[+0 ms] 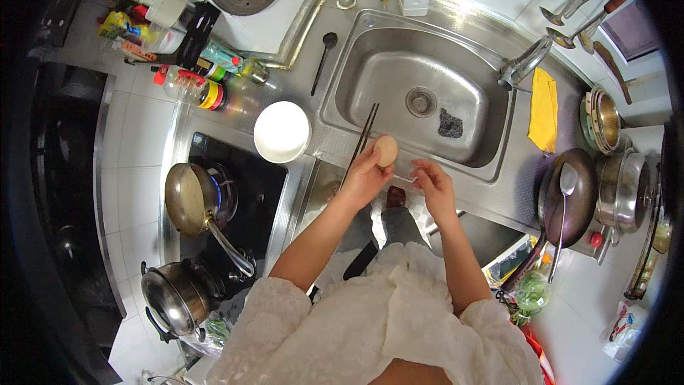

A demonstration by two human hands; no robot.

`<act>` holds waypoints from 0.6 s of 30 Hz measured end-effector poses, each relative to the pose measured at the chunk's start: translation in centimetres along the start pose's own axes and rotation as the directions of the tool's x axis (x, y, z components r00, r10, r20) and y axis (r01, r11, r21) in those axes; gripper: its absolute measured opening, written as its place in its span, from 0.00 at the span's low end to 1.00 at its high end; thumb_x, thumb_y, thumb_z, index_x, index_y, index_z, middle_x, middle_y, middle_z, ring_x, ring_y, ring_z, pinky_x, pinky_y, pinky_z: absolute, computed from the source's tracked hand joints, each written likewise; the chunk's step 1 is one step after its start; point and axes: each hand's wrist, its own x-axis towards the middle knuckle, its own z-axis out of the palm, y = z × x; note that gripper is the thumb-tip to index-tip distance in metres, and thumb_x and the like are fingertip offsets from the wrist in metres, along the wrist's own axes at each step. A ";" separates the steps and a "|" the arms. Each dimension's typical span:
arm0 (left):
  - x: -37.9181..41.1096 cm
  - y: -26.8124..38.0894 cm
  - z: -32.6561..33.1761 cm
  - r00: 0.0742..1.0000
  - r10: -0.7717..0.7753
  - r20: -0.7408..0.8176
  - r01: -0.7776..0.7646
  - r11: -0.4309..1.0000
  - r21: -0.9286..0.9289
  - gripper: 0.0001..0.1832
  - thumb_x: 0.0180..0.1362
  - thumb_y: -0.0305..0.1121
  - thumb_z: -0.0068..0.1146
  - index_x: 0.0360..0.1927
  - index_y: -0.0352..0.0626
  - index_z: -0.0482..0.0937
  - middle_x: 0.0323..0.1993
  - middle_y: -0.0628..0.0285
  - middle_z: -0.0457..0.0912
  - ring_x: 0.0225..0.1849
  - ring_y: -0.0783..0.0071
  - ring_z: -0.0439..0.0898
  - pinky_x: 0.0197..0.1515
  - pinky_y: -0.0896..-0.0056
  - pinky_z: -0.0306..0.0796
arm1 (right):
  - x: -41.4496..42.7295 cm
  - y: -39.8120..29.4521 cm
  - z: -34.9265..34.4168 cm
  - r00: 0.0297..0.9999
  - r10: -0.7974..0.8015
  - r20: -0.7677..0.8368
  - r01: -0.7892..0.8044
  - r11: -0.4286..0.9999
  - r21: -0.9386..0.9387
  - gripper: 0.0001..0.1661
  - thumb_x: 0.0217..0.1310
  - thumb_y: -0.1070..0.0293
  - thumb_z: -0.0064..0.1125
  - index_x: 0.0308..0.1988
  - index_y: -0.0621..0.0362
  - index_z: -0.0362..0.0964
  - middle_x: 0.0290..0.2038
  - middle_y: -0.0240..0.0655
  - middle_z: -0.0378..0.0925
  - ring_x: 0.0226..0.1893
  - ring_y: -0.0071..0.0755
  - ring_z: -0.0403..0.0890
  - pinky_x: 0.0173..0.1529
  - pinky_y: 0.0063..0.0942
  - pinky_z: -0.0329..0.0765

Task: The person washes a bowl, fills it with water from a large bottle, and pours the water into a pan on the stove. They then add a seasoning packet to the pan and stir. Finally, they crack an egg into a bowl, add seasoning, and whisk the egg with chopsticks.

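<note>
My left hand (368, 171) grips a light brown egg (386, 151) by its lower side, above the front edge of the counter. Two dark chopsticks (370, 123) pass beside and behind this hand, their upper ends over the sink (374, 69); whether the fingers hold them is unclear. To the right, my right hand (435, 187) is apart from the egg with its fingers curled. A thin pale strip shows by its fingertips, and I cannot tell whether they pinch it. A white bowl (282, 132) stands on the counter left of the egg.
On the left, a frying pan (184, 198) sits over a lit blue flame, with a lidded pot (171, 299) nearer me. Bottles (187, 85) and a black spoon (323, 61) are behind the bowl. A yellow cloth (543, 109) and a wok (572, 198) lie right of the sink.
</note>
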 end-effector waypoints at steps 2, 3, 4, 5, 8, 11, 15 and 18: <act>-0.4 -0.4 -0.3 0.997 -0.035 -0.066 0.033 0.999 -0.030 0.23 0.60 0.44 0.52 0.57 0.49 0.66 0.44 0.63 0.74 0.32 0.78 0.67 0.33 0.79 0.61 | -0.3 -1.5 1.0 0.989 -0.146 -0.021 0.137 0.962 -0.234 0.18 0.59 0.75 0.52 0.51 0.57 0.69 0.42 0.34 0.75 0.37 0.23 0.75 0.40 0.22 0.74; -0.5 -0.5 -0.2 0.994 -0.047 -0.095 0.042 0.998 -0.046 0.23 0.60 0.43 0.52 0.57 0.49 0.66 0.43 0.64 0.74 0.32 0.78 0.68 0.32 0.79 0.61 | -0.4 -2.8 1.5 0.974 -0.225 -0.012 0.207 0.914 -0.349 0.20 0.58 0.77 0.53 0.51 0.57 0.69 0.44 0.33 0.74 0.37 0.23 0.75 0.40 0.22 0.73; -0.9 0.0 -0.3 0.996 -0.077 -0.042 0.076 0.997 -0.031 0.23 0.60 0.43 0.52 0.57 0.48 0.65 0.43 0.64 0.74 0.32 0.77 0.69 0.32 0.79 0.62 | -0.4 -4.4 2.1 0.966 -0.250 0.059 0.254 0.893 -0.370 0.22 0.56 0.77 0.53 0.52 0.56 0.69 0.45 0.34 0.74 0.39 0.24 0.75 0.41 0.22 0.74; -1.3 0.8 -0.4 0.994 -0.106 0.010 0.106 0.994 -0.014 0.24 0.60 0.42 0.52 0.58 0.48 0.65 0.43 0.64 0.74 0.32 0.77 0.69 0.31 0.79 0.62 | -0.3 -6.3 2.7 0.953 -0.273 0.133 0.303 0.871 -0.388 0.24 0.54 0.78 0.54 0.53 0.55 0.69 0.46 0.34 0.74 0.40 0.25 0.76 0.41 0.22 0.74; -3.0 4.0 0.1 0.997 -0.072 -0.013 0.073 0.988 0.136 0.23 0.61 0.40 0.52 0.58 0.47 0.64 0.42 0.65 0.74 0.31 0.77 0.71 0.31 0.78 0.63 | 1.5 -9.7 4.9 0.886 -0.260 0.384 0.411 0.823 -0.391 0.26 0.50 0.78 0.56 0.53 0.54 0.69 0.46 0.38 0.74 0.38 0.30 0.77 0.38 0.24 0.76; -4.5 8.6 0.2 0.995 -0.023 -0.102 0.048 0.967 0.251 0.20 0.62 0.38 0.50 0.56 0.45 0.63 0.41 0.63 0.75 0.32 0.76 0.73 0.31 0.79 0.66 | 3.9 -10.8 8.3 0.810 -0.269 0.521 0.484 0.809 -0.334 0.24 0.48 0.76 0.57 0.49 0.57 0.72 0.40 0.40 0.77 0.36 0.33 0.79 0.38 0.25 0.77; -6.2 14.2 -1.6 0.980 0.061 -0.188 0.007 0.940 0.341 0.21 0.60 0.37 0.55 0.53 0.40 0.65 0.37 0.61 0.76 0.30 0.78 0.75 0.30 0.79 0.71 | 6.5 -12.0 14.0 0.746 -0.333 0.577 0.558 0.785 -0.270 0.20 0.45 0.75 0.59 0.44 0.62 0.73 0.37 0.40 0.79 0.33 0.31 0.81 0.38 0.25 0.78; -7.5 17.0 -2.4 0.943 0.204 -0.262 -0.059 0.879 0.474 0.21 0.56 0.35 0.61 0.50 0.35 0.72 0.35 0.63 0.77 0.28 0.78 0.76 0.32 0.79 0.73 | 8.2 -11.5 17.9 0.748 -0.337 0.573 0.565 0.776 -0.281 0.20 0.44 0.74 0.61 0.42 0.63 0.73 0.37 0.40 0.79 0.31 0.30 0.81 0.36 0.25 0.78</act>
